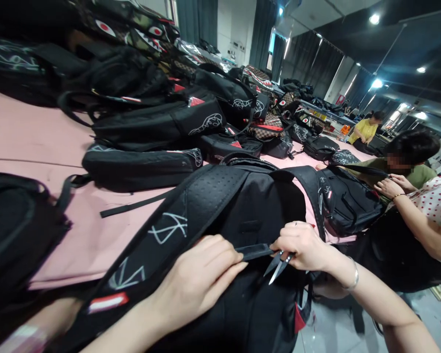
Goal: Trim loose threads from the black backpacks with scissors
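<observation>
A black backpack (242, 294) lies before me, its padded shoulder strap (169, 228) marked with white line drawings and a red-and-white label. Across its back panel a short black webbing band (256, 251) is stretched between my two hands. My left hand (206, 269) pinches the band's left end between thumb and fingers. At the other end, my right hand (297, 245) grips the band and also holds small scissors (277, 268). Their pointed blades are apart and stick out below the fingers, touching nothing that I can make out.
Several black backpacks (150, 120) and some checkered ones are heaped along the pink table (69, 132). Another black bag (18, 235) sits at left. To my right, a person in a dotted top (435, 211) handles a backpack (353, 198); other people are beyond.
</observation>
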A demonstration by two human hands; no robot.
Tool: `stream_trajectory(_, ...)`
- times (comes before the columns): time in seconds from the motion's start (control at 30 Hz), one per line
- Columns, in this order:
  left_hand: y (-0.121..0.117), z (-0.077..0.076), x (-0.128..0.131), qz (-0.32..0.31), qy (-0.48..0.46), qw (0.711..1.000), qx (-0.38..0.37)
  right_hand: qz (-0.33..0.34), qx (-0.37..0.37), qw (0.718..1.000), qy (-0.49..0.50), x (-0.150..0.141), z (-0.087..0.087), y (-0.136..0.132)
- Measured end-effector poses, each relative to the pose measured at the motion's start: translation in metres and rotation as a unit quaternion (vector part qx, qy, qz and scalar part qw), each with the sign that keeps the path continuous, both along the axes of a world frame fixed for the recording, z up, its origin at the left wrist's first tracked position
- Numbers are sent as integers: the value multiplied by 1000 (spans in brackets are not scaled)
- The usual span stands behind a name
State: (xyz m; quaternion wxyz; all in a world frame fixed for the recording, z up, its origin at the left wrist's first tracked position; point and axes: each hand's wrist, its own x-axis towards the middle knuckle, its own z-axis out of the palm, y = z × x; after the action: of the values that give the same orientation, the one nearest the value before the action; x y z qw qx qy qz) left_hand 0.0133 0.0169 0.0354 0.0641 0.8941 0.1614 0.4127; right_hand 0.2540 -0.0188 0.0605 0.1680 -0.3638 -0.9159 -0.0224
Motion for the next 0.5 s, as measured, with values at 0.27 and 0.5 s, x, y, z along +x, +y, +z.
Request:
stream_trajectory(0.27,45,51,19,-4,268,959,88,25,0,998,-55,-19,4,4)
stream_trajectory(0.5,59,37,63,-73,374,907,179,-10,-24,999,-41,-15,0,9)
